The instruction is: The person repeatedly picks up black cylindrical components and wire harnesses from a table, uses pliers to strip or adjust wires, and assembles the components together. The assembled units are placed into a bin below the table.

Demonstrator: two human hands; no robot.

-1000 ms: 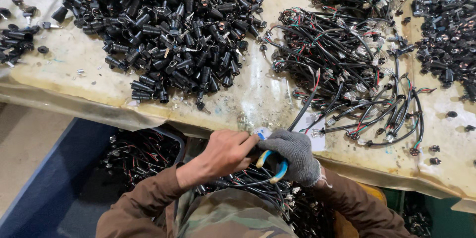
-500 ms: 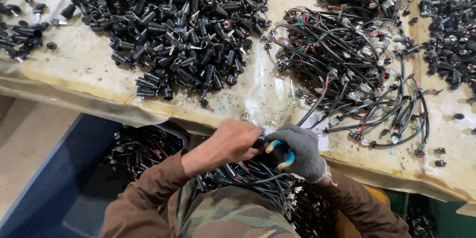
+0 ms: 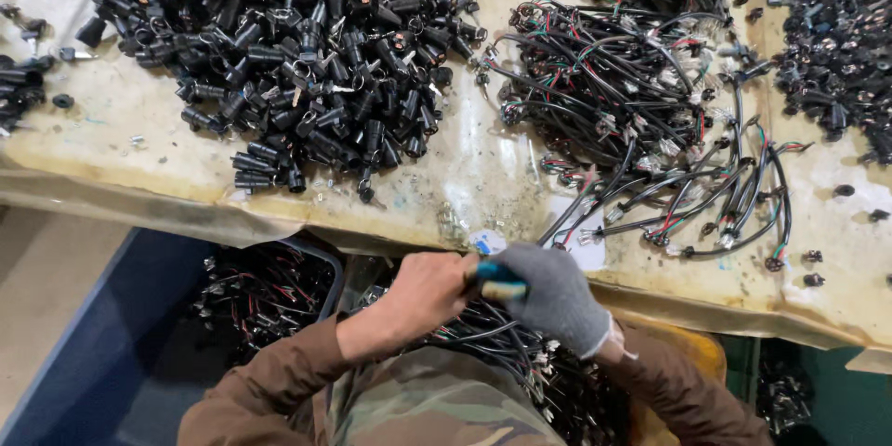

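Blue-handled tool (image 3: 495, 280): yellow-tipped grip, clasped between both hands.

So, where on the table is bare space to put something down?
One bare strip of table runs between the black connector pile and the wire harness pile. Another lies at the left edge, below the connectors. The right end is crowded with small black parts.

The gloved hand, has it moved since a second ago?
Yes. The gloved hand has dropped toward the body, away from the white sticker on the table edge it earlier overlapped.
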